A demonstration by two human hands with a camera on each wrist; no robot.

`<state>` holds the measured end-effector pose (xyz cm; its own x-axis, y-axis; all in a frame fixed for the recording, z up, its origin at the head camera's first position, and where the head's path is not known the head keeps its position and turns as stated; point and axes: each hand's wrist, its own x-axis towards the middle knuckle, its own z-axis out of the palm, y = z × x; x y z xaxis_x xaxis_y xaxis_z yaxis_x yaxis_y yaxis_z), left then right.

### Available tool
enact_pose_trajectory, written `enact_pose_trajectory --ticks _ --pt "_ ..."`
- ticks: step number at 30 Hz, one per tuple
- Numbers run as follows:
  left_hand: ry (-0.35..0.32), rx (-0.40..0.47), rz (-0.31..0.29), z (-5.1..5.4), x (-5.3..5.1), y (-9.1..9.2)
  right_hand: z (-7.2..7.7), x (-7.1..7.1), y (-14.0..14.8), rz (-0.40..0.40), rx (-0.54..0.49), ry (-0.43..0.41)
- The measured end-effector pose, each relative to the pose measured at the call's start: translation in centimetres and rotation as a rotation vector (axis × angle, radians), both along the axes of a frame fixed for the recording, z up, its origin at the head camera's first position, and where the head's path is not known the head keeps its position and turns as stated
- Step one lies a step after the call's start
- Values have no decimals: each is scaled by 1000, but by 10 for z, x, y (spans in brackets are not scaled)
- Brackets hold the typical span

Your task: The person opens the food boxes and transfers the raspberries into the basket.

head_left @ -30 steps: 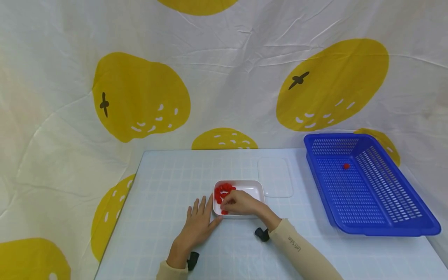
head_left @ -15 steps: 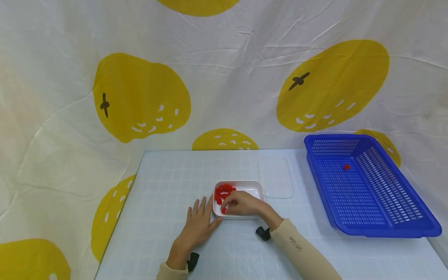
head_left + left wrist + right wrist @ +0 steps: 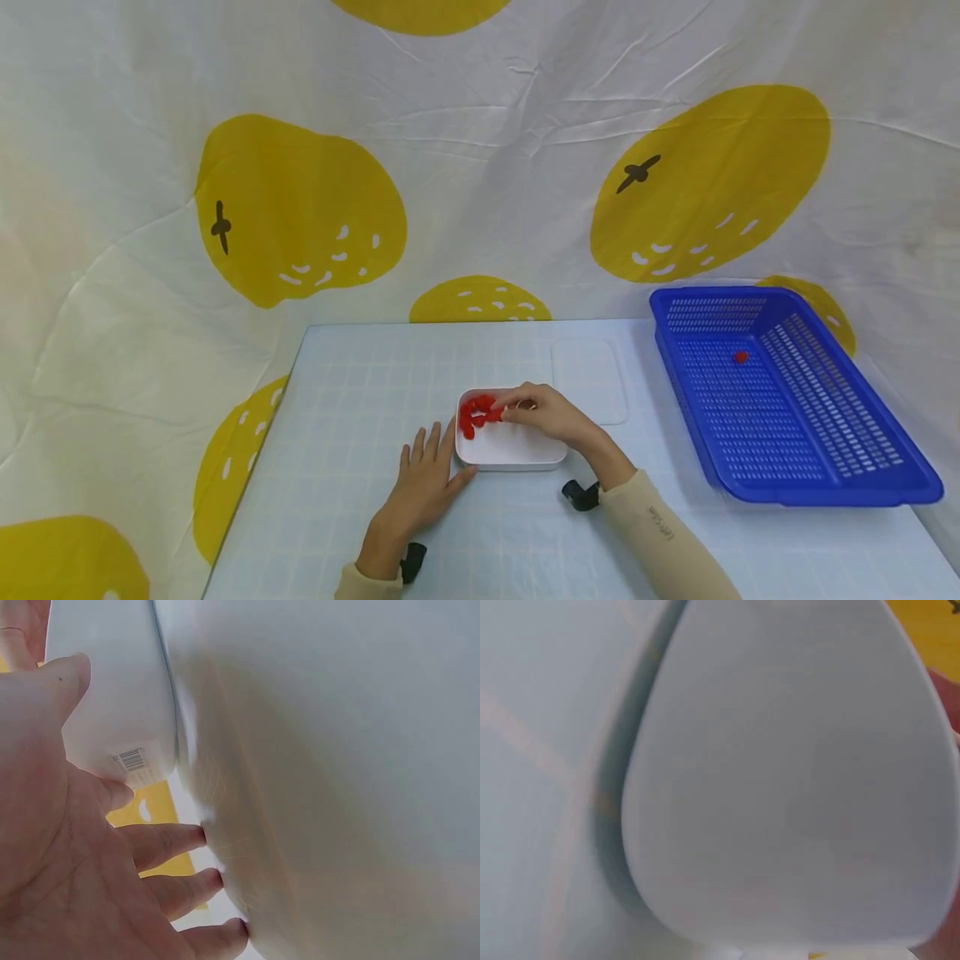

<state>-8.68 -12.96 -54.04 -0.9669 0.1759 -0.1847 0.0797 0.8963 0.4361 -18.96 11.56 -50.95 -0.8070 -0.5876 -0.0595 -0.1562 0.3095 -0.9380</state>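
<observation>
Several small red pieces (image 3: pixel 468 421) lie bunched at the left end of a white tray (image 3: pixel 510 457). My right hand (image 3: pixel 551 415) is over the tray's far side, its thumb and fingertips together at a red piece (image 3: pixel 496 414) beside the bunch. My left hand (image 3: pixel 426 485) rests flat with fingers spread, thumb and forefinger by the tray's left end. The left wrist view has the tray's outer wall (image 3: pixel 112 697) with a barcode near my left hand (image 3: pixel 90 847). In the right wrist view the tray wall (image 3: pixel 787 787) hides most of my right hand (image 3: pixel 946 697).
A blue perforated basket (image 3: pixel 757 417) stands at the right with one red piece (image 3: pixel 741 357) inside. A clear flat lid (image 3: pixel 600 375) lies behind the tray's right end. Behind the table (image 3: pixel 330 400) hangs a cloth with yellow fruit prints (image 3: pixel 300 208).
My right hand has moved from the tray's near side up to its far side. The red piece formerly under it near the front edge is gone from there. My left hand stays put.
</observation>
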Motion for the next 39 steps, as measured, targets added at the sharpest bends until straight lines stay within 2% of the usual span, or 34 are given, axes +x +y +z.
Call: enact_pose_trajectory --ticks 4,8,20,31,39 --pt "-7 -11 8 0 1 0 7 1 9 -61 -42 -57" --pt "-7 -12 17 0 1 0 16 2 18 -97 -77 -77" --pt "16 -7 14 -3 2 0 52 7 66 -204 -139 -32" --pt "23 5 14 -2 2 0 89 13 125 -374 -151 50" --pt "22 -7 8 -1 1 1 108 7 178 -468 -257 59"
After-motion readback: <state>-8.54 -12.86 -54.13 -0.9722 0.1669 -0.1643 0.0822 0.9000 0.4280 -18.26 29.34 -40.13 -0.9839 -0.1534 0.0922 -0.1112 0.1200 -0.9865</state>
